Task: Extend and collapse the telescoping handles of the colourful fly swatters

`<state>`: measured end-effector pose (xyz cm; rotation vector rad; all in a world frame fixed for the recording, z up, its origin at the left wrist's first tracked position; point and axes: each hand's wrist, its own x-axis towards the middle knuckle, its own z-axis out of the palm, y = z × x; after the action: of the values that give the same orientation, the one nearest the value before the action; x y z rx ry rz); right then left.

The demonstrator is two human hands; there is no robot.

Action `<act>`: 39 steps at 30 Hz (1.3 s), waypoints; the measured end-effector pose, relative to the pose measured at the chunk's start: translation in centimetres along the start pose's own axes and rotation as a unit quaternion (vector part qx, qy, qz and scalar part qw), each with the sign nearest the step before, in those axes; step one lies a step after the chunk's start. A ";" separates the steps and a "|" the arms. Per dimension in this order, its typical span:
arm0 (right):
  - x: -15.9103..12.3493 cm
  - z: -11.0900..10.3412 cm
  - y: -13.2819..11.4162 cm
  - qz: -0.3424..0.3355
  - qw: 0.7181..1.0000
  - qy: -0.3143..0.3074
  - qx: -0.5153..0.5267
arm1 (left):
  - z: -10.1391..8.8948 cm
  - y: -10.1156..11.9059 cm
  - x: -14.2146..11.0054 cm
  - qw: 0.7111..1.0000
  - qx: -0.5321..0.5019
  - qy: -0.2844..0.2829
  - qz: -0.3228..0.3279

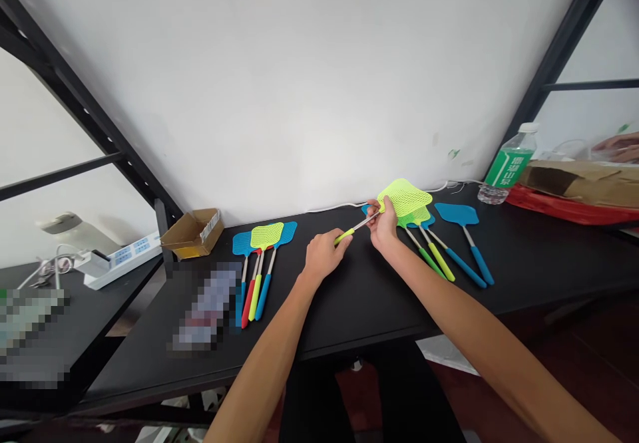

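Observation:
A yellow fly swatter (405,197) with a thin metal shaft is held in both hands above the black table. My left hand (324,255) is closed around its yellow handle. Near the mesh head, my right hand (383,223) grips the upper end of the shaft. To the left lies a group of fly swatters (267,235) with blue, red and yellow handles. Under and right of my right hand are more swatters with green, yellow and blue handles, partly covered by the held one. A single blue fly swatter (457,214) lies at their right.
The black table (349,316) stands against a white wall. An open cardboard box (192,233) and a white power strip (124,257) are at the left. A water bottle (510,167) stands at the right, beside brown packaging (584,187) on red plastic. Another person's hand shows at the far right edge.

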<state>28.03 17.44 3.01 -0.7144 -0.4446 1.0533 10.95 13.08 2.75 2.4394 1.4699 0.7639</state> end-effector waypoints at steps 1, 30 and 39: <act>0.0 0.0 0.0 0.000 1.000 0.001 -0.003 | 0.0 0.0 0.0 1.000 0.002 -0.003 -0.003; -0.4 0.0 0.4 0.002 0.999 -0.032 -0.011 | 0.1 0.1 -0.2 1.000 0.016 -0.020 0.017; -0.8 0.2 0.2 0.009 0.999 -0.032 -0.009 | 0.2 0.0 -0.1 1.000 0.015 -0.017 0.021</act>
<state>27.38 16.90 3.00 -0.7022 -0.5039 1.0926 10.99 12.98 2.54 2.4995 1.4325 0.7096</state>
